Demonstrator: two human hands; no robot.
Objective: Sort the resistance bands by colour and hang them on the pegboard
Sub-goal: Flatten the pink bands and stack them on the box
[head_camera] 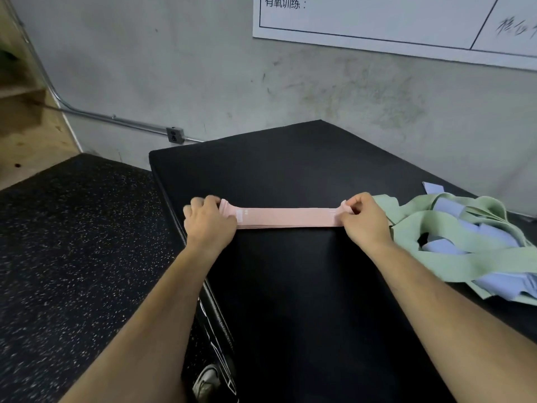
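A stack of pink resistance bands [287, 218] lies stretched flat across the black padded box [290, 286]. My left hand [210, 221] grips its left end near the box's left edge. Its right end is pinched by my right hand [364, 218] between thumb and fingers. To the right lies a tangled heap of green bands [453, 225] mixed with pale blue bands [447, 247]. No pegboard is in view.
A grey wall stands behind the box, with a white printed board [406, 21] at the top right. A metal conduit with a junction box [175, 135] runs along the wall. Speckled black floor [72, 242] lies left of the box. A shoe [206, 382] shows below.
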